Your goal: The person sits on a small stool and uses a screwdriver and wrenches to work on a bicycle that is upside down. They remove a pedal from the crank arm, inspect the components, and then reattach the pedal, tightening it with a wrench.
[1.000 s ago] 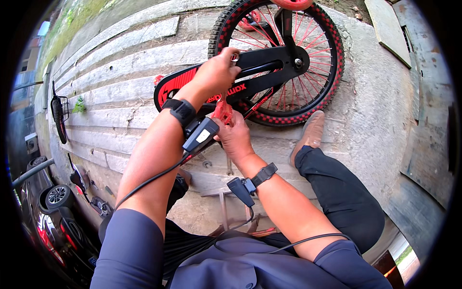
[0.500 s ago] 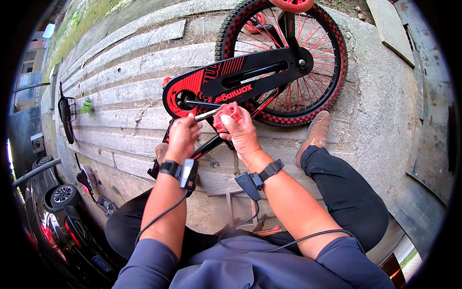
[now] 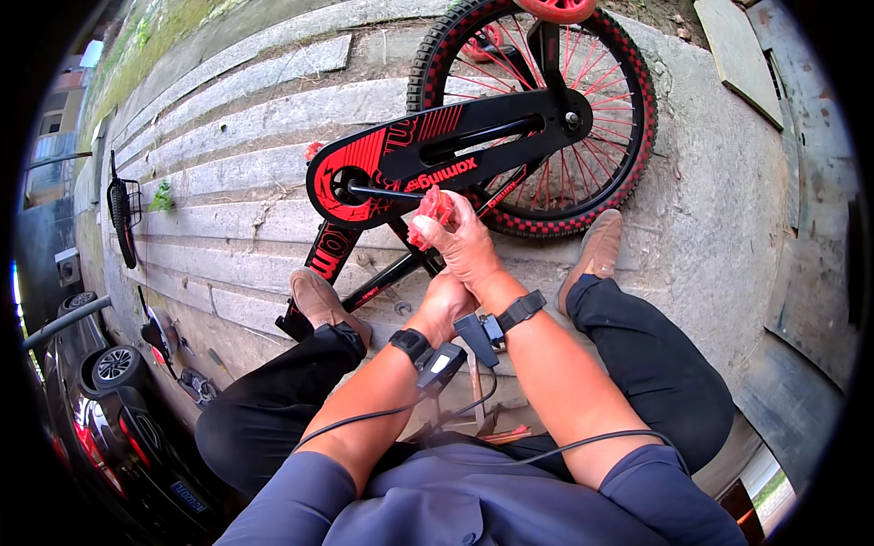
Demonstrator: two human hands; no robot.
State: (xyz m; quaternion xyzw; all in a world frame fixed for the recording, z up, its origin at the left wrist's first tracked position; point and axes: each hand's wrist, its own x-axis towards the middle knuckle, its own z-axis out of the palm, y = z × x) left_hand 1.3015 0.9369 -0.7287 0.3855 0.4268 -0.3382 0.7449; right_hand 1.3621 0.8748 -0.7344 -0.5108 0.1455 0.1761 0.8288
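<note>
A black and red bicycle lies on the ground ahead of me, its black chain guard [image 3: 428,159] facing up. My right hand [image 3: 469,253] is closed round a red pedal [image 3: 433,217] at the end of the black crank arm [image 3: 387,192], thumb lying over the near side. Close under the right wrist is my left hand [image 3: 446,300]; its fingers are hidden behind the right hand, so what they hold does not show. The black frame tube [image 3: 378,282] runs beneath both hands.
The spoked wheel [image 3: 537,118] with a red-checked tyre lies at the far side, a red training wheel [image 3: 557,7] above it. An open-ended wrench [image 3: 403,308] rests on the ground. Dark cars [image 3: 118,409] and another bicycle [image 3: 123,214] stand at the left.
My left hand has moved right and nearer to me, from beside the crank to under my right wrist. The right hand stays on the pedal, its grip slightly turned.
</note>
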